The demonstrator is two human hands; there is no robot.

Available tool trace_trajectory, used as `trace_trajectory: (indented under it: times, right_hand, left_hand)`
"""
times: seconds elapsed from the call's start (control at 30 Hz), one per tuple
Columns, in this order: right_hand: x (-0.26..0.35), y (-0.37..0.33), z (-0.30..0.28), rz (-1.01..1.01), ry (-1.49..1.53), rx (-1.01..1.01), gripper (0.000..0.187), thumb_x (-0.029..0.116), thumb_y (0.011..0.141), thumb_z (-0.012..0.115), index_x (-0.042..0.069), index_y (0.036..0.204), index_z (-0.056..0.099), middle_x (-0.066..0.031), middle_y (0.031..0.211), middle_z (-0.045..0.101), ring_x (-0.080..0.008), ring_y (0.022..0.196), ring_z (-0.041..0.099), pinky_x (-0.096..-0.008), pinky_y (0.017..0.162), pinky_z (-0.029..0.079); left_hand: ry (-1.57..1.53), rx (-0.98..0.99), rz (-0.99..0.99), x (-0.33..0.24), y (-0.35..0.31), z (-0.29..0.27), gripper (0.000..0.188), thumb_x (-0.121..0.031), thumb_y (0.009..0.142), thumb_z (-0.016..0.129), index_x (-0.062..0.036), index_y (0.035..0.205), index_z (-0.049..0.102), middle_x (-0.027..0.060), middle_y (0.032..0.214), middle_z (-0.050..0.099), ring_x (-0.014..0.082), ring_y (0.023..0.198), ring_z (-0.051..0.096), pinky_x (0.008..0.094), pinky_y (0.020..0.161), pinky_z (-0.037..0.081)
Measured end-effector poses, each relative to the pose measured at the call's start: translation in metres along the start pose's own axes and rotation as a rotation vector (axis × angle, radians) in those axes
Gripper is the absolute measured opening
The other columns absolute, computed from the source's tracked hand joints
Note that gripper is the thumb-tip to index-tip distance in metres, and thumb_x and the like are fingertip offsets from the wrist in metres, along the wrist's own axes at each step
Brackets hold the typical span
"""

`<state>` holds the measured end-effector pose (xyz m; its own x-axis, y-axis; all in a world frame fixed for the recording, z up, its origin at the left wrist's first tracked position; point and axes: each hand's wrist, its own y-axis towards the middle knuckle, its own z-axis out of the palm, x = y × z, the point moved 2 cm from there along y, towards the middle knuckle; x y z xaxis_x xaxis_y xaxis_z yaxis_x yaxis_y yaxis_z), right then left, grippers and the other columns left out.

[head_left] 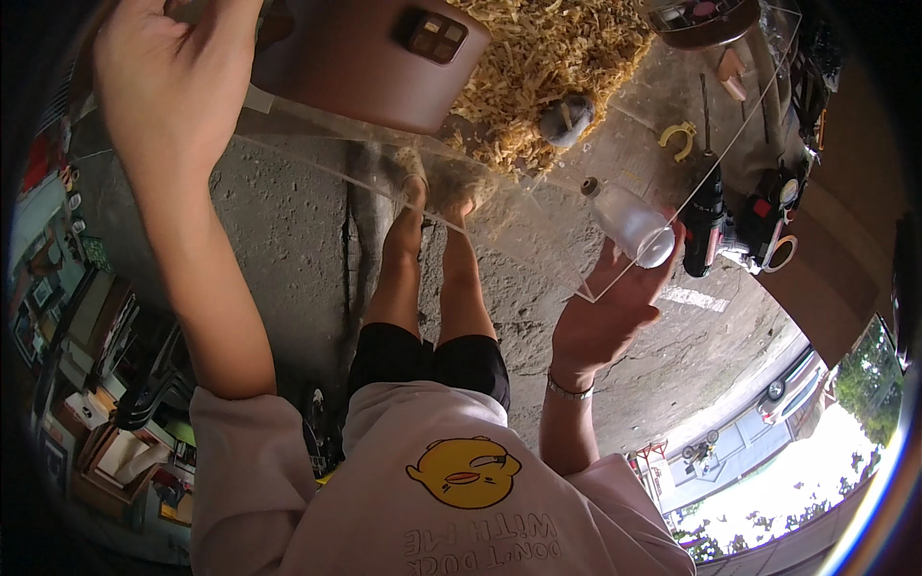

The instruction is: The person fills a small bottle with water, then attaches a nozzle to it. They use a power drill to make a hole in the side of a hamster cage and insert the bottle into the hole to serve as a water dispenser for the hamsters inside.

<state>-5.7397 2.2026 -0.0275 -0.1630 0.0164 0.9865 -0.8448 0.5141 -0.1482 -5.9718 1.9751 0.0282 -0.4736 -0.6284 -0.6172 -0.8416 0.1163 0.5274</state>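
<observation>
A clear-walled box (519,226) stands before me with wood shavings (538,48) inside. On the shavings lies a small grey rounded shape (567,120), possibly a small animal. A brown plastic house (355,67) with a little window covers the left part of the box. My left hand (173,77) is up beside the house, its fingertips largely cut off by the top edge. By the box's near right corner, my right hand (615,298) has its fingers around the base end of a clear water bottle (619,219), whose neck points up and left.
Right of the box lie a black and red power drill (706,216), another dark tool (768,216) and a yellow curved piece (677,141). A brown round part (701,21) is at the top right. Cluttered shelves (106,413) line the left; a car (792,389) stands outside.
</observation>
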Motion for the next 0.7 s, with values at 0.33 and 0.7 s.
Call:
trace_trajectory:
  times: [0.33, 0.7]
  right_hand:
    - [-0.002, 0.001, 0.003, 0.026, 0.049, -0.027, 0.102, 0.077, 0.095, 0.042, 0.004, 0.162, 0.017, -0.0194, 0.168, 0.019, -0.0323, 0.156, 0.020, -0.0500, 0.127, 0.013]
    - [-0.004, 0.006, -0.003, 0.054, 0.271, 0.074, 0.097, 0.057, 0.096, 0.062, -0.005, 0.159, 0.020, -0.0199, 0.165, 0.024, -0.0305, 0.151, 0.030, -0.0481, 0.122, 0.026]
  left_hand:
    - [0.057, 0.003, -0.001, -0.002, -0.001, -0.002, 0.014, -0.012, 0.101, 0.063, -0.0004, 0.106, 0.070, -0.0007, 0.091, 0.064, 0.0055, 0.078, 0.056, 0.0212, 0.070, 0.043]
    - [0.154, 0.048, -0.020, 0.017, 0.006, -0.022, 0.020, -0.018, 0.097, 0.073, -0.0028, 0.110, 0.078, 0.0062, 0.107, 0.077, 0.0092, 0.099, 0.068, 0.0239, 0.088, 0.052]
